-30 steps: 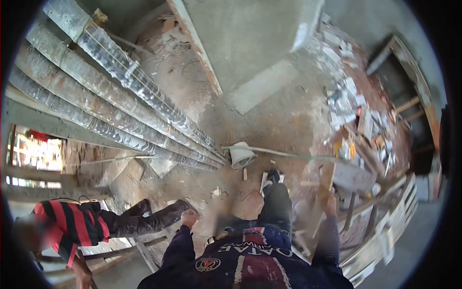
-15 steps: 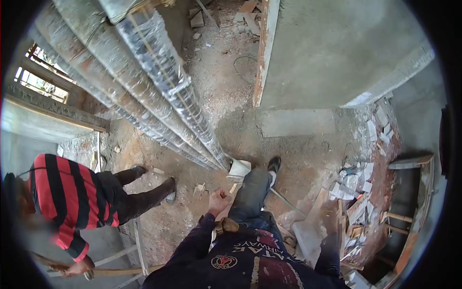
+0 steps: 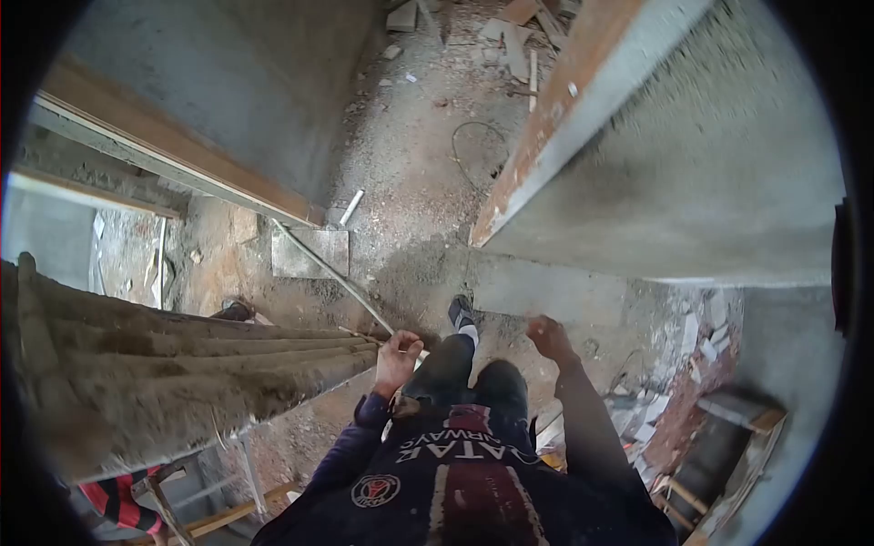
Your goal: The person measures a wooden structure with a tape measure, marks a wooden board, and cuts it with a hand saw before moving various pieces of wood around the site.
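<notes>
My left hand [image 3: 397,362] hangs in front of my left thigh with its fingers curled in; nothing shows in it. A long thin pole [image 3: 332,271] runs across the floor from the doorway and passes out of sight behind that hand; I see no grip on it. Further right, my right hand [image 3: 550,338] is held out over the floor in a loose fist, touching nothing, with no object visible in it. A thick, ridged, dirt-crusted column [image 3: 200,364] stands just left of my left hand.
A wood-edged wall [image 3: 564,118] rises ahead on the right, and a wooden door frame [image 3: 182,141] on the left. Rubble [image 3: 519,36] lies in the passage, broken tiles [image 3: 642,409] at right. Behind the column, a co-worker's striped sleeve [image 3: 123,500] shows.
My view has moved forward, and the column now lies to my left, hiding most of the co-worker. My right hand has come into view. My left hand stays curled.
</notes>
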Demonstrator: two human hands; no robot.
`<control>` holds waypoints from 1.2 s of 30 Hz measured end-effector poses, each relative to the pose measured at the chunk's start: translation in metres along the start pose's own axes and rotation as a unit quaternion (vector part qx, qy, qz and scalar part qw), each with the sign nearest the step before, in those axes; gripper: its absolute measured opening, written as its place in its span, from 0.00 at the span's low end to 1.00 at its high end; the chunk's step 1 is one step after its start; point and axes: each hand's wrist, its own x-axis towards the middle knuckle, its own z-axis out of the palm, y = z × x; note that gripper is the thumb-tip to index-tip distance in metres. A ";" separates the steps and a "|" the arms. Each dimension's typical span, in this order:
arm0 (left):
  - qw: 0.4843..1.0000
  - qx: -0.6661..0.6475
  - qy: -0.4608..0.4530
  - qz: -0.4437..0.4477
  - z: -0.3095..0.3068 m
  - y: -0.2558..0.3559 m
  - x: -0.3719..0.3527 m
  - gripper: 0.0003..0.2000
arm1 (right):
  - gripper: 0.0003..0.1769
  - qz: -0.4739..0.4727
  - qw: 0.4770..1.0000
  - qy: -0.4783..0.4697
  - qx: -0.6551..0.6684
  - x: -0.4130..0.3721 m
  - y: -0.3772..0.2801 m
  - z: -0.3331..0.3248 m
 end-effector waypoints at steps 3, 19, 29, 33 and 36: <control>1.000 0.016 0.002 0.023 -0.014 0.023 -0.001 0.12 | 0.10 -0.071 0.982 -0.088 -0.153 0.088 -0.120 -0.011; 0.957 -0.104 0.146 -0.227 -0.033 0.128 -0.007 0.17 | 0.18 -0.113 0.855 -0.431 -0.264 0.342 -0.313 0.215; 0.847 -0.208 0.371 -0.317 -0.051 0.077 0.010 0.18 | 0.14 -0.236 0.733 -0.451 -0.451 0.341 -0.204 0.349; 0.815 -0.171 0.414 -0.366 -0.083 0.081 0.054 0.16 | 0.14 -0.297 0.733 -0.506 -0.344 0.372 -0.288 0.336; 0.826 -0.169 0.428 -0.326 -0.105 0.005 0.063 0.19 | 0.16 -0.380 0.771 -0.458 -0.227 0.440 -0.307 0.335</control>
